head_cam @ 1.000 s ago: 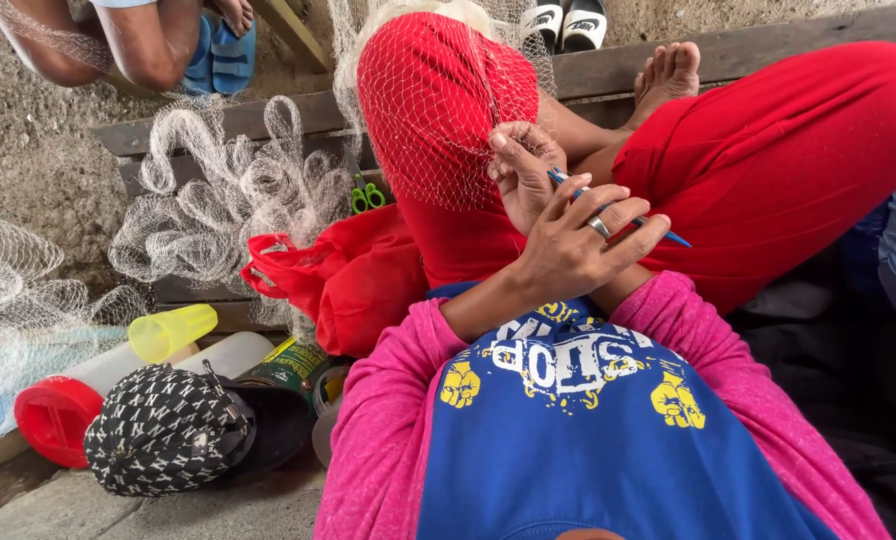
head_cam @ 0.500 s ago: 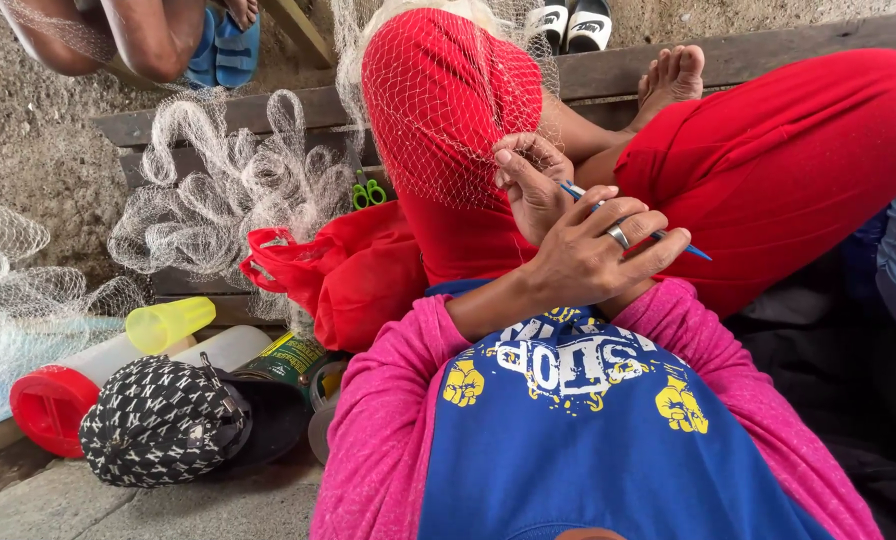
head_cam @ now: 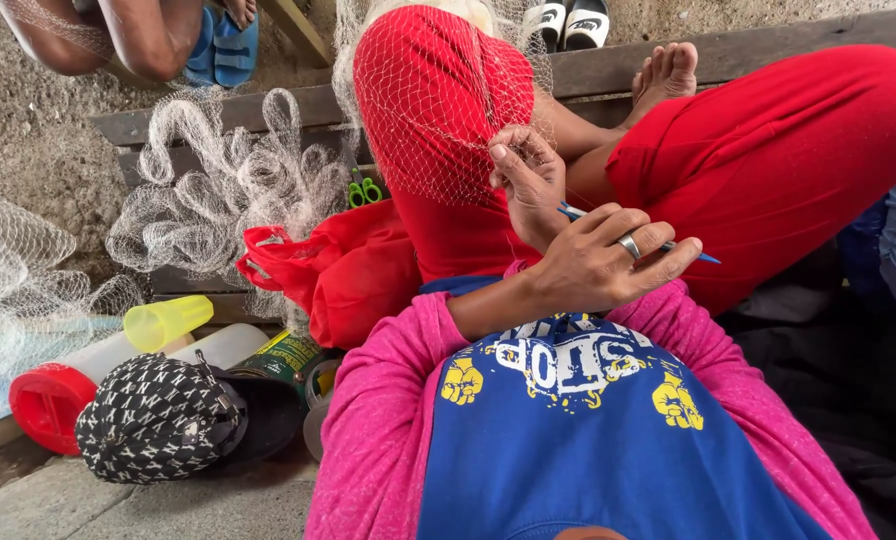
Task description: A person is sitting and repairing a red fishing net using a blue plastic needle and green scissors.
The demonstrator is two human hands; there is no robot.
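A white fishing net (head_cam: 438,120) hangs over my raised knee in red trousers (head_cam: 428,90). My right hand (head_cam: 526,180) pinches the net's mesh against that knee with fingers and thumb. My left hand (head_cam: 613,262), with a ring on one finger, crosses just below it. Its fingers are closed over a thin blue netting needle (head_cam: 706,258), whose tip sticks out to the right. My pink sleeves and blue shirt (head_cam: 568,440) fill the bottom of the view.
More net (head_cam: 218,190) lies bunched on a wooden plank at the left, with green-handled scissors (head_cam: 364,190). A red bag (head_cam: 338,265), a patterned black cap (head_cam: 158,415), a yellow cup (head_cam: 168,320) and a red-capped bottle (head_cam: 48,400) sit nearby. Another person's legs (head_cam: 138,40) are top left.
Both hands have shifted slightly right and down along the knee, staying on the net and needle. The camera has also tilted a little.
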